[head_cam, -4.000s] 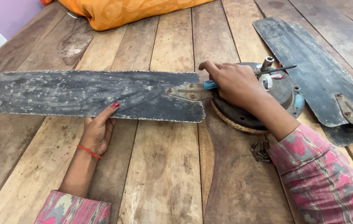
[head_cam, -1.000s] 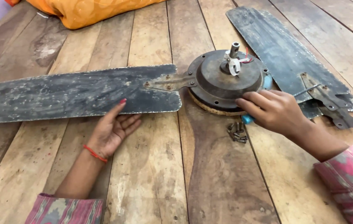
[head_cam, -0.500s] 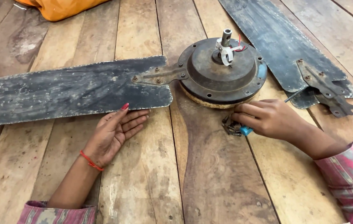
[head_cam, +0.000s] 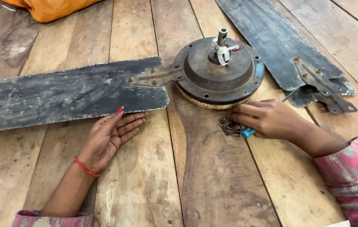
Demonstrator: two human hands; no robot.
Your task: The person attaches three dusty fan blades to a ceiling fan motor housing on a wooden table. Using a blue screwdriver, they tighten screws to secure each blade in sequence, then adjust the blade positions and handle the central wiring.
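The right hand point(head_cam: 271, 120) rests on the wooden floor point(head_cam: 145, 189) with its fingers curled together around a screwdriver point(head_cam: 248, 133), of which only the blue handle end shows below the palm and a thin dark tip shows beyond the knuckles. The fingertips point left and lie touching, or just beside, a small pile of dark screws point(head_cam: 229, 127); contact cannot be confirmed. The pile sits on the floor just below the rim of the fan motor housing point(head_cam: 219, 71).

The left hand point(head_cam: 109, 136) lies flat, palm down, fingers extended and slightly spread, holding nothing. Its fingertips reach the lower edge of the attached fan blade point(head_cam: 65, 94); the nails are painted red, and a red thread bracelet point(head_cam: 85, 167) circles the wrist.

The motor housing is round, dark and rusted, with a pale band around its base. 1 short shaft point(head_cam: 222, 40) stands upright at its centre, with a light metal clip and red wire beside it. The attached blade extends left from the housing, fixed by a rusty bracket point(head_cam: 156, 77). Its surface is black, scuffed and dusty.

A detached blade point(head_cam: 271, 38) lies to the upper right, its bracket end near the right hand. An orange cloth point(head_cam: 53, 8) lies at the upper left.
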